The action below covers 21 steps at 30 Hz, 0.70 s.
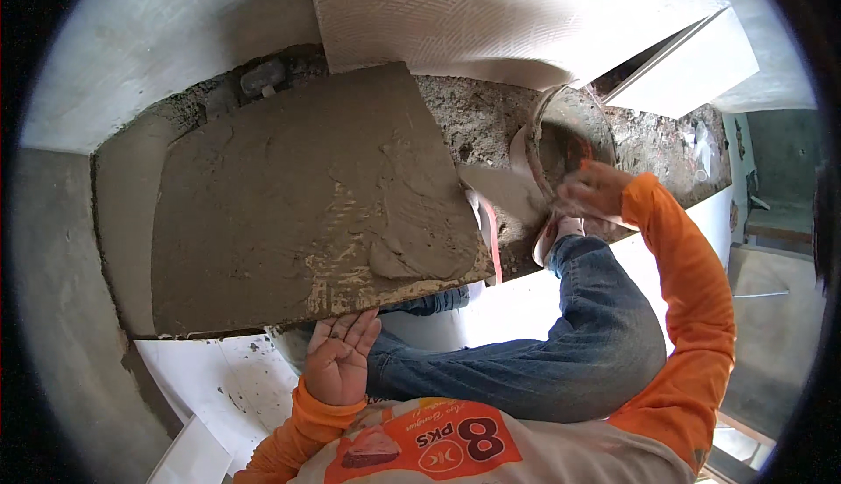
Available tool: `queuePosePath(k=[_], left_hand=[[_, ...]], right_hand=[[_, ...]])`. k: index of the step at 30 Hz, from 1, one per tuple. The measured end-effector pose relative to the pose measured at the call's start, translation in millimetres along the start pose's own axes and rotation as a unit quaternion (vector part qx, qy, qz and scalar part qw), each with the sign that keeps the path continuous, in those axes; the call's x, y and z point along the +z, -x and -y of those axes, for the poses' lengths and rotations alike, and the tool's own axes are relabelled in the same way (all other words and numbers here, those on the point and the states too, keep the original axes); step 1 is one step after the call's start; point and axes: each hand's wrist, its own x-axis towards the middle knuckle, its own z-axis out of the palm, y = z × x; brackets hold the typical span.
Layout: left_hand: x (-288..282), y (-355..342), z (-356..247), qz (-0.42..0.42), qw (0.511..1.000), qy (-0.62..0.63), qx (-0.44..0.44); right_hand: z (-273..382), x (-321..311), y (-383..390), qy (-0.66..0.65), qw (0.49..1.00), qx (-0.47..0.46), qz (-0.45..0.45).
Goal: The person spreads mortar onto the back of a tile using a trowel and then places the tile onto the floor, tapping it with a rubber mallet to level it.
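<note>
Two bare hands are at work over a patch of rough, dirty floor [491, 116] hemmed in by pale tiles. The left hand [340, 353], coming out of an orange sleeve [293, 436], is spread flat with its fingers [355, 326] pressed up against the near edge of a large tile [307, 195], propping it up; it is an open-handed support, not a closed grasp. That tile lies tilted in the middle of the view, its upward face covered all over with wet grey mortar, thicker and lumpier near the lower right corner, where comb-like streaks show pale tile beneath. The right hand [596, 188] reaches out to the right of the tile and is closed around the handle of a trowel [499, 188], whose flat blade, smeared grey, points left toward the tile's right edge and stops just beside it. Directly behind the right hand sits a round bucket [569, 129] crusted with mortar, its rim touching or very close to the hand; how much is inside cannot be told. The person's knee in blue jeans [561, 344] bends between the two arms. A textured white tile [491, 11] leans at the top of the view, and a plain white one [692, 68] lies at the upper right.
</note>
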Motion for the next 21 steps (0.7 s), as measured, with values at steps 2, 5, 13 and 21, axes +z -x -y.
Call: queuePosePath(k=[2, 5, 13, 21], left_hand=[[6, 2, 1, -0.003, 1.000, -0.004, -0.012], [14, 2, -3, -0.022, 1.000, -0.021, 0.002], [16, 8, -2, -0.021, 1.000, -0.004, 0.016], [16, 12, -10, 0.019, 1.000, 0.002, 0.021]], right_hand=[[-18, 10, -37, 0.047, 0.943, -0.241, -0.223], [31, 8, -47, -0.318, 0.942, -0.065, -0.081], [-7, 22, 33, -0.107, 0.993, -0.047, 0.016], [15, 1, 51, 0.035, 0.992, -0.119, 0.016]])
